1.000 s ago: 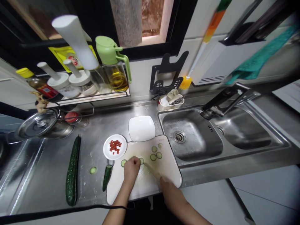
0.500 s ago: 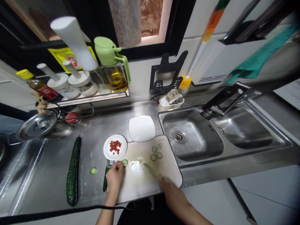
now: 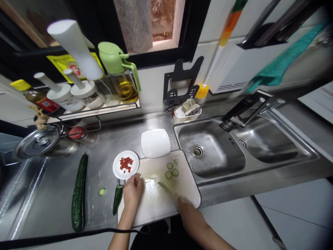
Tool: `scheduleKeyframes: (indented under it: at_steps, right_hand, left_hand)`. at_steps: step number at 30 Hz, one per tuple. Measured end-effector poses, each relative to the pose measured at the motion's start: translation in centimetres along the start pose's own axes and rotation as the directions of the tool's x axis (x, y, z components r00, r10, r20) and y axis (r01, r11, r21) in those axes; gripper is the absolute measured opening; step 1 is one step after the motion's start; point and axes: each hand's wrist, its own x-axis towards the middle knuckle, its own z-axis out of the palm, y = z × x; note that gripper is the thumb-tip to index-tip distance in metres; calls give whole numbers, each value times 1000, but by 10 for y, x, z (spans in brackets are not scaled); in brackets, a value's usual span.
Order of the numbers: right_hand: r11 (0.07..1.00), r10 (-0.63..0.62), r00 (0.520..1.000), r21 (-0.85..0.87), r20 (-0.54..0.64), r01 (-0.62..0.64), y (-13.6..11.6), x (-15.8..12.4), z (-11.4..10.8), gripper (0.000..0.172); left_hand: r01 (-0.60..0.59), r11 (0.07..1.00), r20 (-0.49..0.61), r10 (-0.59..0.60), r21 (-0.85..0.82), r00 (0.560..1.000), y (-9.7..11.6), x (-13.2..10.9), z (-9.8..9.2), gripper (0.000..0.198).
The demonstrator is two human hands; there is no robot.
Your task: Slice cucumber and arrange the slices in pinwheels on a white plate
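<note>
My left hand (image 3: 132, 191) rests closed on the left part of the white cutting board (image 3: 158, 205), its fingers bunched near the board's upper left corner; what they hold is hidden. A cut cucumber piece (image 3: 117, 198) lies just left of it on the counter. My right hand (image 3: 187, 212) grips a knife (image 3: 168, 190) whose blade lies across the middle of the board. Three cucumber slices (image 3: 171, 170) sit at the board's far right. A small round plate of red bits (image 3: 126, 164) stands just beyond my left hand.
A whole cucumber (image 3: 78, 192) and one loose slice (image 3: 102, 191) lie on the steel counter at left. A white square dish (image 3: 155, 142) is behind the board. The double sink (image 3: 221, 152) is to the right. Oil bottles and jars fill the rack (image 3: 99, 104) behind.
My left hand moved from the board's middle to its left edge, and the slices that lay near the fingers are no longer visible. The knife hand has barely moved.
</note>
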Motion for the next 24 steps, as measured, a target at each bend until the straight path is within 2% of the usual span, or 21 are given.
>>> scheduleKeyframes:
  at_steps: [3, 6, 9, 11, 16, 21, 24]
  right_hand:
    - [1000, 20, 998, -11, 59, -19, -7, -2, -8, 46]
    - [996, 56, 992, -69, 116, -49, -14, -3, -15, 49]
    - [990, 86, 985, -123, 152, -68, -18, -3, -15, 52]
    - [990, 78, 987, -128, 139, -60, -18, -2, -12, 51]
    - [989, 87, 991, -128, 100, -74, -16, 0, -4, 49]
    - [990, 86, 985, -126, 150, -68, -16, -1, -8, 51]
    - [988, 84, 988, -141, 130, -65, -16, -1, -7, 52]
  left_hand:
    - [-84, 996, 158, 90, -43, 983, 34, 6, 12, 14]
    - [-137, 990, 301, 136, -20, 944, 69, 10, 28, 12]
    - [-140, 985, 444, 80, 104, 893, 98, 10, 45, 14]
    - [-133, 974, 488, 28, 181, 872, 109, 8, 53, 13]
    - [-104, 966, 485, -24, 236, 874, 117, 5, 61, 14]
    - [-117, 972, 490, 2, 203, 871, 114, 5, 63, 15]
    - [-122, 979, 502, 25, 161, 864, 111, 6, 64, 18]
